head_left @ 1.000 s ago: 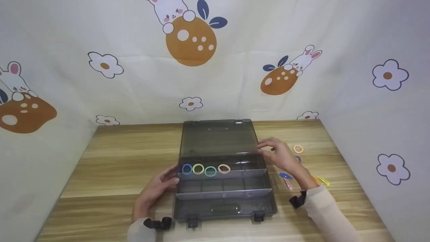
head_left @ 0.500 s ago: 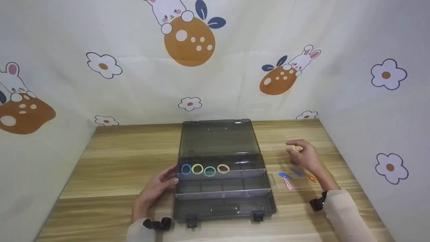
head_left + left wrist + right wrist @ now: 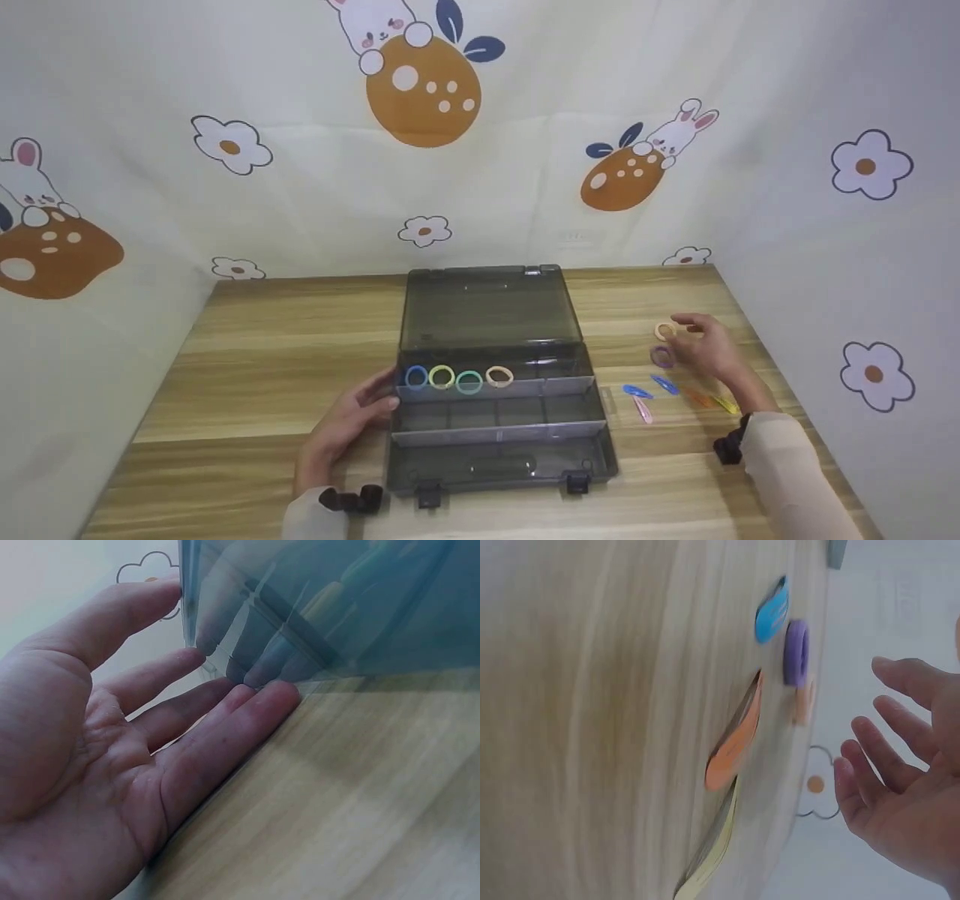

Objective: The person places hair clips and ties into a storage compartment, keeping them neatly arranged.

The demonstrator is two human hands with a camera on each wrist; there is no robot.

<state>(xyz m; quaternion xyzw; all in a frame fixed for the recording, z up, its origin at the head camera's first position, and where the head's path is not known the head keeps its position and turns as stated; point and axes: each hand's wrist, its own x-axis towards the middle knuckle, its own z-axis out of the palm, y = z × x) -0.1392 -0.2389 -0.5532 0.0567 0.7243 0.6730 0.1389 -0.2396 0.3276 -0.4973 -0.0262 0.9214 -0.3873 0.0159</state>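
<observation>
"Lying where, the peach ring (image 3: 803, 703)?"
"Far right on the surface (image 3: 285, 322), beyond a purple ring (image 3: 796, 652)."
"Progress?"
"Four rings (image 3: 431, 377) sit in the box (image 3: 450, 480); those two and five clips (image 3: 637, 391) remain outside."
"Pointing?"
"Nowhere: flat, round, no long axis."
"Grip?"
"Right hand (image 3: 709, 349) spread beside it, contact unclear; left hand (image 3: 349, 424) extended against the box."

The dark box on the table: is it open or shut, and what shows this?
Open: the box has its lid laid back on the far side, so its compartments show uncovered.
</observation>
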